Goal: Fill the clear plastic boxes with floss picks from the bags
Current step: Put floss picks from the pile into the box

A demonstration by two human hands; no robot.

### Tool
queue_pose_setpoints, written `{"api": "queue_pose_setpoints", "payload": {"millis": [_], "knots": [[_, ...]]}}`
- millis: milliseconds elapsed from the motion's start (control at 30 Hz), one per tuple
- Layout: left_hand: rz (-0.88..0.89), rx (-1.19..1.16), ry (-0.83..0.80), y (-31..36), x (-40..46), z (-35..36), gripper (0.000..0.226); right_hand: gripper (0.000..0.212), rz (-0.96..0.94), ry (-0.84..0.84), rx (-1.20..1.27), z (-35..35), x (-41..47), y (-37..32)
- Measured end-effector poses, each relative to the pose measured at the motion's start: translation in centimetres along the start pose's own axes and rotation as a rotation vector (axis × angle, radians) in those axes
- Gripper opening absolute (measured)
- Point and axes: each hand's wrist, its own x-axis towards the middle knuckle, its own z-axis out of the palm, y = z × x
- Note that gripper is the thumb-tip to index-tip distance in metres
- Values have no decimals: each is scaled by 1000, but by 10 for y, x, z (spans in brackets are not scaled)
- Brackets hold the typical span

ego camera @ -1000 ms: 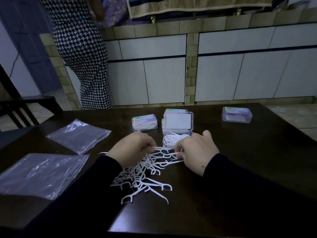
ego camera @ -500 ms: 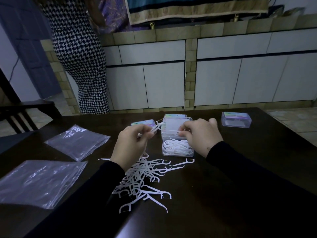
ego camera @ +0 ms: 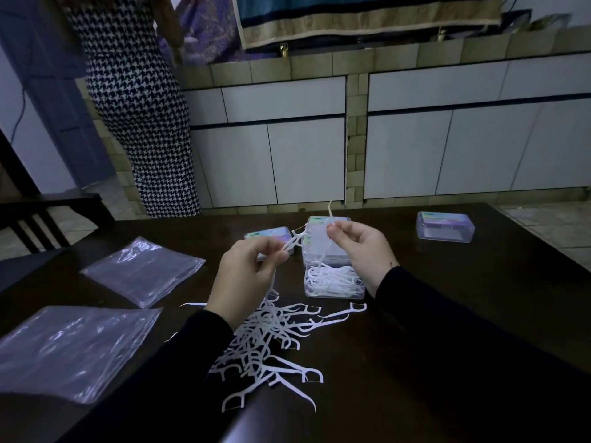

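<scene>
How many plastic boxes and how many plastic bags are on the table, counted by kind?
Open boxes with floss picks inside: 1
Closed boxes: 3 that I can make out, one at the far right, one behind the left hand, one behind the right hand
Flat clear plastic bags: 2
Total: 6

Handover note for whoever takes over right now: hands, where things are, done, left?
Left hand pinches floss picks, lifted off the table.
Right hand pinches a pick above the open box.
Open box partly filled, lid up.
Loose pile of picks on the table in front of it.
Three closed boxes behind: two near the hands, one far right.
Two flat bags on the left.
Left: finish this box, close it.
</scene>
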Motion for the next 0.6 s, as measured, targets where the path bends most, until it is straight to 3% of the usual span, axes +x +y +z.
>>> {"api": "queue_pose_setpoints", "payload": {"millis": [100,267,467,600], "knots": [[36,36,11,-1,-1,-1,8,2,-39,26,-370,-8,2,8],[72,61,25,-5,1,1,12,15,-131,-43,-1031,-29,1,1],[77,56,30,-1,6,7,6,30,-294,-128,-1273,-24,-13,-1],[75,62,40,12,14,15,5,46,-307,-101,-1255,-28,-14,-3]]}}
